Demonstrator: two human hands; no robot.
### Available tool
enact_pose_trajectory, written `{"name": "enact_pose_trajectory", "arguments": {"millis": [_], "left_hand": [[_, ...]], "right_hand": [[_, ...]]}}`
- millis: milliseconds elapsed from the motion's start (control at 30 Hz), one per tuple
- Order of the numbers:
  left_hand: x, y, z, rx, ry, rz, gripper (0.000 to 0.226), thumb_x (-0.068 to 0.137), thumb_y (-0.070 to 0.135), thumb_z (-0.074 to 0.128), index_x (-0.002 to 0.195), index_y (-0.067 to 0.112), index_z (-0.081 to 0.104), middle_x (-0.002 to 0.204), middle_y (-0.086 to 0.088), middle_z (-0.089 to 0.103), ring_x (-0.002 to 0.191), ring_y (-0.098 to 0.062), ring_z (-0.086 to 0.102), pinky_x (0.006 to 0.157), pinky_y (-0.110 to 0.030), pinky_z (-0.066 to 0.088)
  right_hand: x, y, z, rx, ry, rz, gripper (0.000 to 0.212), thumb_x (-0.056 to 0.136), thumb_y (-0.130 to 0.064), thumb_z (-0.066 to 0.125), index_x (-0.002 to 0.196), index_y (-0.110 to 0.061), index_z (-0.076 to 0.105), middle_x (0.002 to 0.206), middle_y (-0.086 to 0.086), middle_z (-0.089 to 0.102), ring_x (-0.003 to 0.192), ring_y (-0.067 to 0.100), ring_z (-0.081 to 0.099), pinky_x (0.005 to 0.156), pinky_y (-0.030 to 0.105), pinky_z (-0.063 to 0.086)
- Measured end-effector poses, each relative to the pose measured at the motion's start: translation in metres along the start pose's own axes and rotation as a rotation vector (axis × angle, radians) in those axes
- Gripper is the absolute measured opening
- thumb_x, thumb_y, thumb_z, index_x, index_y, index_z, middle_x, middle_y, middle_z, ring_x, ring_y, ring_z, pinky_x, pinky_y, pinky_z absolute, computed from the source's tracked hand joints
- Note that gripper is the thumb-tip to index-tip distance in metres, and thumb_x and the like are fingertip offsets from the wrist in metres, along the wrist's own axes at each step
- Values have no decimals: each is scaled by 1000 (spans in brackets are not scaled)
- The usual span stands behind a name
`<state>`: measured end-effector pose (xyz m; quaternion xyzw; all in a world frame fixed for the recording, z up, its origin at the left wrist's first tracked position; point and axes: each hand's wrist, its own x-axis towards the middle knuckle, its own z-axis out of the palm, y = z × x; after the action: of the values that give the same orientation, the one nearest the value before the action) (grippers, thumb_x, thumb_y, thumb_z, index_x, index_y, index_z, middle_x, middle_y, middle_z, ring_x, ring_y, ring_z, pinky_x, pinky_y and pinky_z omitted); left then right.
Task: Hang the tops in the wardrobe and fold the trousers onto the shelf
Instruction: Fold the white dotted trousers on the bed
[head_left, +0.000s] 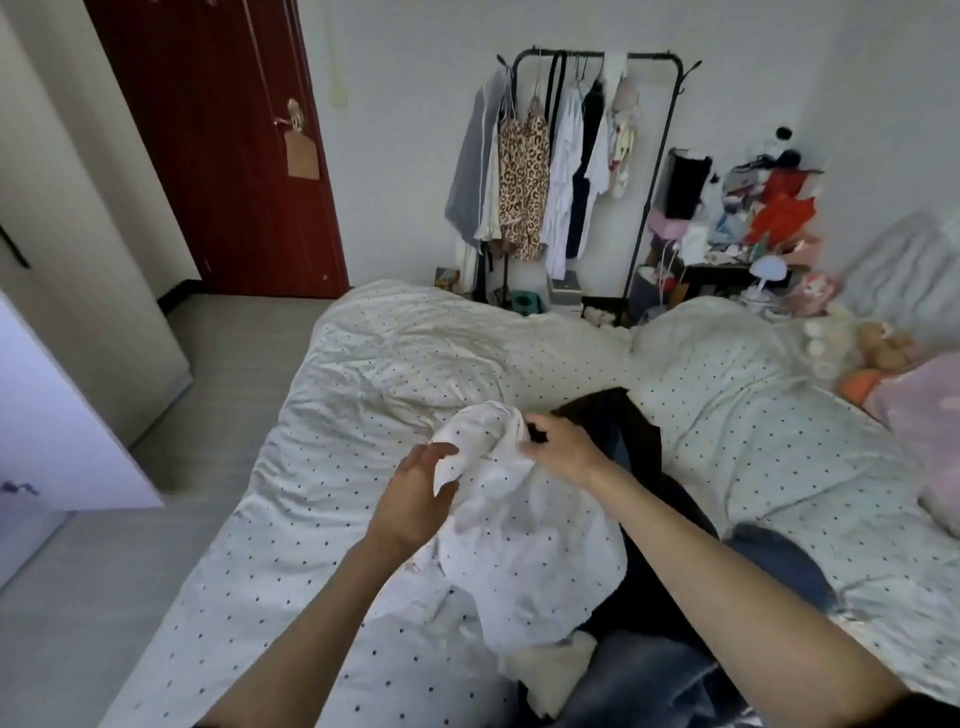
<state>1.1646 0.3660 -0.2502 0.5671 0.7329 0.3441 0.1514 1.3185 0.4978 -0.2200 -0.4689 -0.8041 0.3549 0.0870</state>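
A white top (524, 540) lies bunched on the dotted bed cover (395, 364) in front of me. My right hand (561, 447) grips the top's gathered upper edge, fingers curled. My left hand (415, 493) is just left of the top, its fingers relaxed and spread on either side of a fold; I see no firm hold. Under and to the right of the top lies a black garment (644, 441). Blue jeans (779, 566) lie near the bed's right side, with more denim (644, 680) near the bottom edge. A cream garment (550, 670) lies beside that denim.
A black clothes rack (670, 104) with several hung garments stands against the far wall. A pale wardrobe door (67, 415) is at the left, past a strip of floor (218, 374). A red door (234, 156) is at the back left and a cluttered side table (753, 228) at the back right.
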Motion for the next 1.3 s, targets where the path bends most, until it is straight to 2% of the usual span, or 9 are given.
{"name": "enact_pose_trajectory", "arguments": {"millis": [133, 233, 433, 567, 733, 867, 1033, 1167, 1300], "left_hand": [[-31, -38, 27, 53, -209, -163, 36, 93, 15, 55, 128, 16, 52, 129, -6, 54, 120, -21, 51, 99, -24, 36], [-47, -54, 47, 57, -272, -188, 35, 94, 15, 53, 129, 16, 52, 132, -3, 54, 121, -17, 50, 97, -19, 34], [-56, -80, 88, 105, -415, -257, 45, 95, 12, 49, 139, 17, 39, 144, 1, 42, 132, -15, 37, 107, -22, 26], [-57, -93, 109, 91, -441, -286, 47, 95, 11, 49, 140, 17, 38, 145, 0, 39, 134, -15, 35, 109, -23, 25], [-60, -101, 117, 73, -407, -278, 49, 93, 9, 51, 140, 18, 39, 146, 2, 39, 133, -14, 36, 109, -25, 28], [-47, -102, 113, 108, -351, -214, 60, 91, 12, 57, 145, 19, 31, 152, 0, 28, 137, -16, 32, 109, -30, 29], [-33, -97, 104, 257, -444, -25, 94, 80, 38, 69, 143, 42, 0, 158, 4, 1, 145, -16, 4, 115, -36, 12], [-16, -71, 101, 186, -246, 82, 71, 79, 39, 71, 141, 30, 37, 151, 0, 30, 138, -20, 29, 112, -38, 20], [8, -38, 94, 122, 21, 233, 37, 80, 23, 73, 115, 13, 66, 123, -8, 60, 111, -28, 59, 94, -44, 44]], "right_hand": [[-37, 66, 71, -71, 84, 20, 32, 97, -17, 47, 127, -11, 58, 128, 4, 59, 118, 18, 54, 95, 20, 40], [-55, 93, 99, -220, 148, -11, 28, 98, -19, 45, 119, -13, 63, 115, 2, 65, 105, 19, 60, 89, 29, 46], [-55, 113, 143, -540, -41, -118, 45, 95, -32, 49, 138, -22, 41, 143, -1, 41, 131, 19, 38, 104, 33, 32], [-54, 124, 167, -844, -178, -188, 85, 46, -35, 89, 125, -21, 61, 131, 8, 58, 117, 27, 58, 93, 49, 49], [-33, 144, 157, -956, -65, -383, 46, 50, -23, 87, 94, -21, 74, 110, 5, 69, 103, 26, 64, 88, 52, 50], [-27, 137, 136, -610, 74, -399, 22, 64, -11, 80, 82, -20, 73, 85, -3, 70, 88, 21, 67, 93, 48, 44], [-31, 125, 95, -98, 257, -113, 14, 84, -13, 67, 96, -11, 74, 89, -1, 74, 80, 16, 67, 97, 30, 36], [-38, 105, 59, 173, 266, -61, 12, 85, -3, 62, 86, -3, 75, 73, 13, 70, 67, 26, 62, 72, 34, 49], [-42, 95, 38, 336, 306, -47, 25, 82, 2, 61, 57, 1, 58, 51, 13, 43, 51, 15, 34, 50, 32, 30]]}}
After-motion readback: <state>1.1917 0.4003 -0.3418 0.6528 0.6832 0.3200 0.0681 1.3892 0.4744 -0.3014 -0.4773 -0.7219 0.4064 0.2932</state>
